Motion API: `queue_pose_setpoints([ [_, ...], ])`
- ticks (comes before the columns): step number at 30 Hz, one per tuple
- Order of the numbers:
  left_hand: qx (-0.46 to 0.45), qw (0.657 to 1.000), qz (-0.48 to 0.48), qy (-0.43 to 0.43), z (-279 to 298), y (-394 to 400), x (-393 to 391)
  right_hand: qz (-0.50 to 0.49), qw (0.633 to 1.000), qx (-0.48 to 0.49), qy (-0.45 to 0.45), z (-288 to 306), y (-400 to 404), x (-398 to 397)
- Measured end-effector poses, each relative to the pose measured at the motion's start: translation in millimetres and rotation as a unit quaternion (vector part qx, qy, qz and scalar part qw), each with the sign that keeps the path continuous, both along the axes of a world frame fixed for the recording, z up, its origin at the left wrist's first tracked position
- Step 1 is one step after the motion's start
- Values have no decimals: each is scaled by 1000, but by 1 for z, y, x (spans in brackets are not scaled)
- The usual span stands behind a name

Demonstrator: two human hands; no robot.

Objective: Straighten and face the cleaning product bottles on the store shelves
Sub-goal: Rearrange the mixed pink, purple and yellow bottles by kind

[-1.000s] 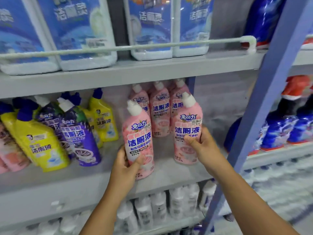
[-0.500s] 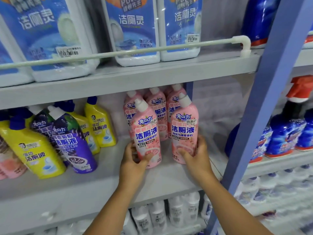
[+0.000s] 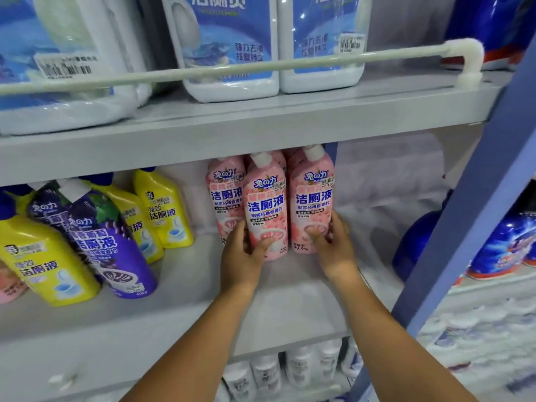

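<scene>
Both hands are gripping upright pink bottles well back from the shelf's [image 3: 174,323] front edge: left hand [image 3: 242,256] wrapping the front bottle [image 3: 265,210], right hand [image 3: 333,245] its neighbour [image 3: 311,198], labels facing outward.

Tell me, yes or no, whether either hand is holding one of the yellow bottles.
No. The left hand and right hand each grip a pink white-capped bottle; the yellow bottles stand untouched further left.

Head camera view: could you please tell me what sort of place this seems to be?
Most likely a shop aisle of cleaning products. Grey shelves carry rows of matching pink bottles, yellow bottles and big white jugs with barcode stickers, behind a white guard rail.
</scene>
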State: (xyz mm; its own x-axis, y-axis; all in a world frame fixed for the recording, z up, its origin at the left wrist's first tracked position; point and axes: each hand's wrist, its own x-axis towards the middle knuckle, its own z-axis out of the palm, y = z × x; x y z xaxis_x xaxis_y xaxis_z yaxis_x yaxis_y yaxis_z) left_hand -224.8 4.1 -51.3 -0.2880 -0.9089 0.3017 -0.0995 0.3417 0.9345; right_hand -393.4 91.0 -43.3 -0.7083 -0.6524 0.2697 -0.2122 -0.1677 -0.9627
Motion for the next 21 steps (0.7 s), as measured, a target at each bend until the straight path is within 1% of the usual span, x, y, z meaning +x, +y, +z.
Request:
queue_pose_setpoints([
  [3, 1, 1000, -8, 8, -4, -6, -3, 3, 999, -20, -36, -6, -3, -1],
  [5, 3, 1000, -2, 7, -7, -8, -3, -2, 998, -36, -42, -9, -4, 1],
  [9, 16, 1000, -4, 10, -10, -9, -4, -8, 999, -25, -38, -12, -7, 1],
  [14, 10, 1000, -15, 4, -11, -10, -5, -23, 1000, -8, -4, -13, -8, 0],
  [21, -2, 1000, -14, -1, -11, -10, -8, -25, 999, -4, -30, -17, -11, -3],
])
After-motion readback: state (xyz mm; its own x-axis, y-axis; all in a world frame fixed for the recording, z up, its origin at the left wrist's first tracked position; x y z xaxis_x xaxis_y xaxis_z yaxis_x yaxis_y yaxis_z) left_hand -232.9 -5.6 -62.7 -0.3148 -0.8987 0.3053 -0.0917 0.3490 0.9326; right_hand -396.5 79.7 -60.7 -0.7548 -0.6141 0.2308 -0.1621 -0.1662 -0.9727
